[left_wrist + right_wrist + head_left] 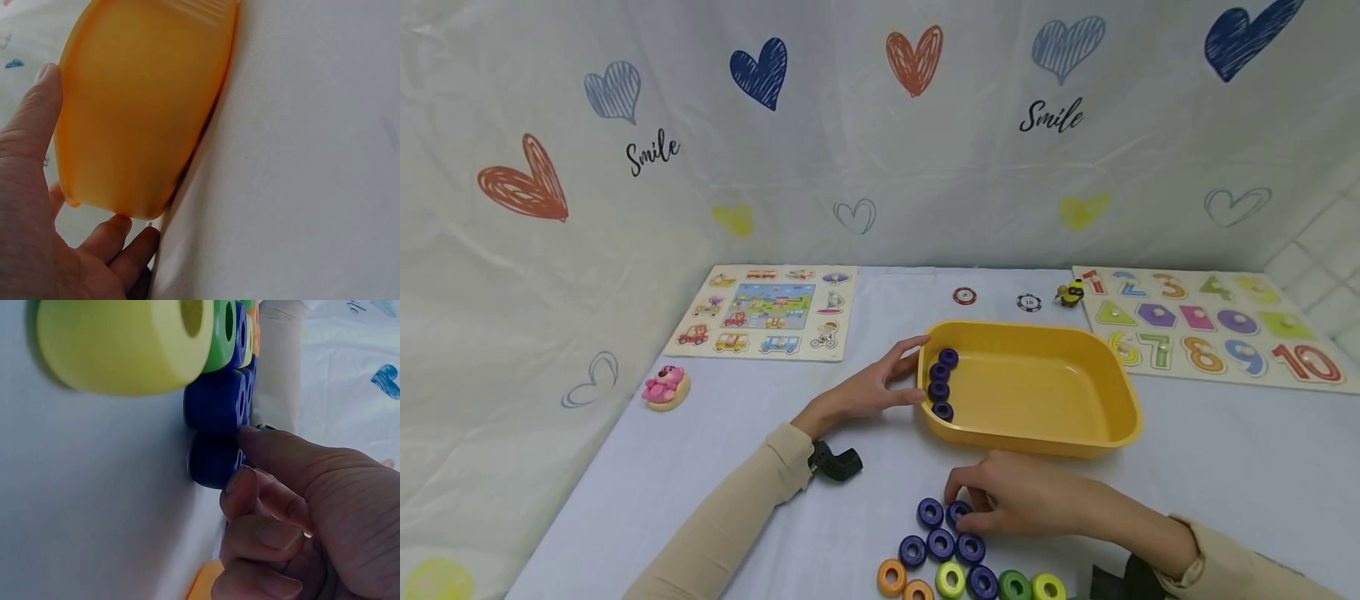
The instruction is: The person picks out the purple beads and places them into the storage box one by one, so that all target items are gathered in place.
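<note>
A yellow plastic tray (1037,333) stands mid-table, with several purple rings (939,390) lined up inside along its left wall. My left hand (883,387) rests against the tray's left end, its thumb and fingers spread and touching the rim; the left wrist view shows the thumb (44,100) along the rim. In front of the tray, my right hand (1015,496) pinches a purple ring (957,510) between thumb and fingertips, at the edge of a group of rings. That ring (212,459) sits beside another purple ring (215,403) in the right wrist view.
Orange rings (891,577), yellow-green rings (951,579) and a green ring (1015,585) lie at the near edge. A vehicle puzzle board (775,304) is back left, a number puzzle board (1210,333) back right. A pink bear figure (665,387) and two poker chips (964,296) lie about.
</note>
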### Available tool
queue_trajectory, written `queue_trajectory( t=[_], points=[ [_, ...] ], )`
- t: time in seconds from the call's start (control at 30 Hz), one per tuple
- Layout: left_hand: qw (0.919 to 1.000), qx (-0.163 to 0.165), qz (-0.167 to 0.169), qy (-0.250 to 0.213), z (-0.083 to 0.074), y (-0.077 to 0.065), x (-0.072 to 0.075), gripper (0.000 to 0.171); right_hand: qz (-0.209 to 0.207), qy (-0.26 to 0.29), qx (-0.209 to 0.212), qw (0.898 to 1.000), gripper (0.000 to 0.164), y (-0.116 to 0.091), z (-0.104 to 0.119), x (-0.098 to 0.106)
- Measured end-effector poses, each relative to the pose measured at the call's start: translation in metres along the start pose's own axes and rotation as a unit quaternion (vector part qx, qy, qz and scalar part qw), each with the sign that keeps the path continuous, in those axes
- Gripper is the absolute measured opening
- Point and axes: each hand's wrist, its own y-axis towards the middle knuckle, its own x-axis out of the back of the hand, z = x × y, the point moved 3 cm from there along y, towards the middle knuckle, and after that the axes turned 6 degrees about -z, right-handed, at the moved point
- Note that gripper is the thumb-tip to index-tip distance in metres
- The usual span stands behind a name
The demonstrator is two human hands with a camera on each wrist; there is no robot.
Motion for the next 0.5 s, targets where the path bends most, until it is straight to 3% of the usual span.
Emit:
queue_trajectory(
  t=[0.27,0.5],
  points=[
    [1.0,0.005,-0.003,0.002,-0.001,0.0,-0.001,0.078,-0.009,0.044,0.005,0.999,0.019,-0.01,-0.012,0.001],
    [1.0,0.005,-0.002,0.005,-0.001,0.0,-0.001,0.077,0.014,0.088,0.048,0.995,0.021,-0.025,-0.026,0.001]
  ],
)
